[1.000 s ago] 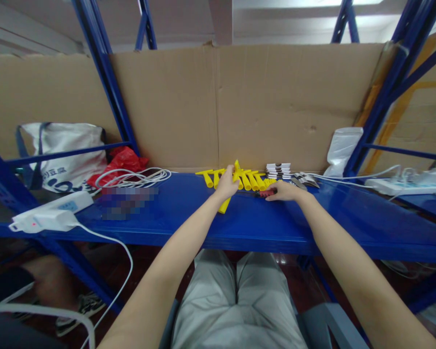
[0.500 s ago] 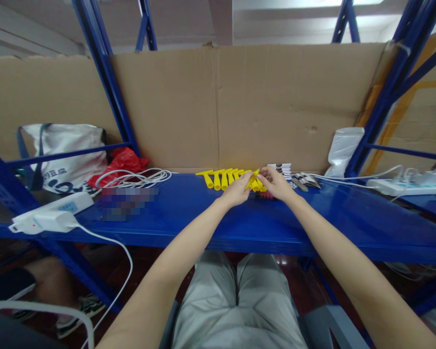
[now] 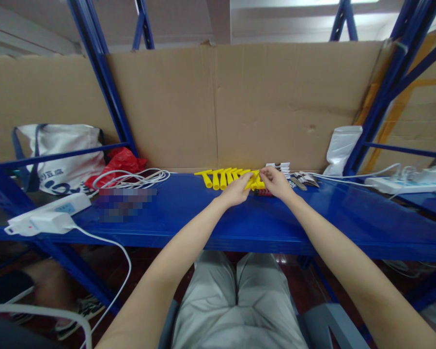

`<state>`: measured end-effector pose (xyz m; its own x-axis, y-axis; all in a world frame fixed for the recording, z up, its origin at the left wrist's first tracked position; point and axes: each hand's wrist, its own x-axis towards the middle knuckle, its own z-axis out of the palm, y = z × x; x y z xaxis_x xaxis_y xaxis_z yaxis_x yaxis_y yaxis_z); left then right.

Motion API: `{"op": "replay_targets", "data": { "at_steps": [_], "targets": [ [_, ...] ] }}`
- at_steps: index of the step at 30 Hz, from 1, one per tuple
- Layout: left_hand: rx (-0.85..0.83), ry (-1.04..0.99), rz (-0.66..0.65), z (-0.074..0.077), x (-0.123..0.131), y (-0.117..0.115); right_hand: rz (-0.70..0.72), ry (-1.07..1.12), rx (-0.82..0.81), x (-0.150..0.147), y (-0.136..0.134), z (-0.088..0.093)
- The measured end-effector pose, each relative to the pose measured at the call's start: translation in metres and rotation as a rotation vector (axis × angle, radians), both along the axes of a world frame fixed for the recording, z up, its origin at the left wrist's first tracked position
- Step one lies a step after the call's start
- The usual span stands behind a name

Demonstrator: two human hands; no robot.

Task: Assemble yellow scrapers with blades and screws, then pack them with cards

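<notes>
My left hand (image 3: 236, 192) is closed on a yellow T-shaped plastic scraper (image 3: 255, 177), held just above the blue shelf. Close beside its head are the pinched fingertips of my right hand (image 3: 277, 185); whatever is between them is too small to make out. Several more yellow scrapers (image 3: 215, 181) lie in a row behind and left of my hands, handles toward me. Under my hands is a red and black item (image 3: 263, 193), partly hidden. Flat metal pieces and small packets (image 3: 301, 181) lie right of my right hand.
White packets with dark marks (image 3: 279, 167) lie behind my right hand. A white pouch (image 3: 343, 150) leans at the right post. Power strips (image 3: 403, 184) and cables (image 3: 138, 178) flank the shelf. A cardboard wall (image 3: 276, 106) stands behind. Another person's leg (image 3: 51, 281) shows at lower left.
My right fingertips have shifted slightly and closed nearer together beside the yellow scraper. More of the red and black item shows below. The left hand keeps its hold.
</notes>
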<state>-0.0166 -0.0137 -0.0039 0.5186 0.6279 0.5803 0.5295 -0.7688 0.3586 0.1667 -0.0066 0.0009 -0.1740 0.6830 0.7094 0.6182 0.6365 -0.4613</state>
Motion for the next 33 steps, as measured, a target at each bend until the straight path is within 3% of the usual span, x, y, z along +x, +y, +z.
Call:
{"op": "replay_targets", "data": {
  "at_steps": [5,12,23,33],
  "targets": [
    [-0.050,-0.096,-0.079,0.002,0.000,0.003,-0.002,-0.007,0.006,0.001,-0.001,0.002],
    [-0.120,-0.110,-0.073,0.006,0.000,-0.002,-0.034,-0.040,0.021,0.001,-0.005,0.004],
    [-0.427,-0.243,-0.125,0.008,-0.001,-0.008,-0.062,-0.116,0.062,0.001,-0.006,0.004],
    [-0.505,-0.295,-0.148,0.001,-0.002,0.001,-0.015,-0.107,0.096,0.001,-0.002,0.002]
  ]
}}
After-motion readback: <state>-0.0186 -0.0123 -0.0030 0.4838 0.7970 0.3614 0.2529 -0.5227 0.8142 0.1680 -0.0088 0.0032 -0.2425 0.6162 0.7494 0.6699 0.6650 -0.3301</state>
